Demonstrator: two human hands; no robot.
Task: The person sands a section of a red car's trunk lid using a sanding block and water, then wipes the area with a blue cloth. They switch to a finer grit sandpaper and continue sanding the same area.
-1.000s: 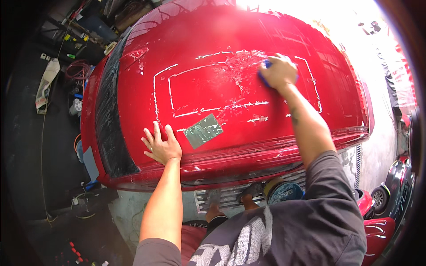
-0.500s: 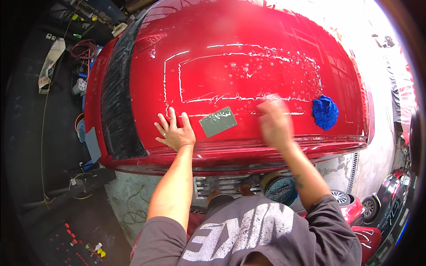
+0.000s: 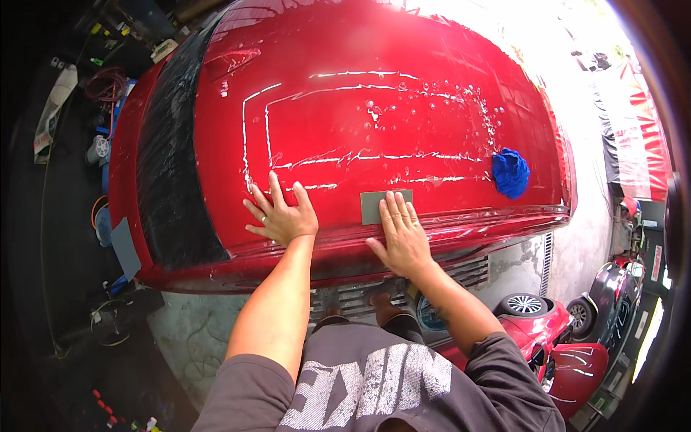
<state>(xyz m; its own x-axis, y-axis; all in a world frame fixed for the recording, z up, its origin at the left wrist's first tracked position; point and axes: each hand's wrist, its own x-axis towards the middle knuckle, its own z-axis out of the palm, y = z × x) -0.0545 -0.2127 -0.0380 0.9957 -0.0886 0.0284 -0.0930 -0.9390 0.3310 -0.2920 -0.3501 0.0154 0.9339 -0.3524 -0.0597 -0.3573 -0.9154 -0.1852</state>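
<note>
A glossy red car roof (image 3: 324, 126) spreads before me, wet, with white lines of water and scattered bubbles. My left hand (image 3: 285, 219) rests on it near the roof's near edge, fingers spread, a ring on one finger. To its right lies a grey-green rectangular sheet of sandpaper (image 3: 371, 209) on the paint. My right hand (image 3: 404, 241) is laid flat with its outstretched fingertips over the sheet's right part; its thumb points left. A crumpled blue cloth (image 3: 511, 173) sits on the roof further right, apart from both hands.
A dark window glass (image 3: 173, 158) borders the roof on the left. Rails run along its near side. Behind me at lower right stand a small red car (image 3: 529, 327) and a dark one (image 3: 619, 309). A floor grate lies by my feet. Coiled hose and tools are at left.
My right hand has come down and left from above the roof onto the sandpaper. The sheet, tilted before, now lies squarer and closer to the near edge. My left hand stays spread on the roof.
</note>
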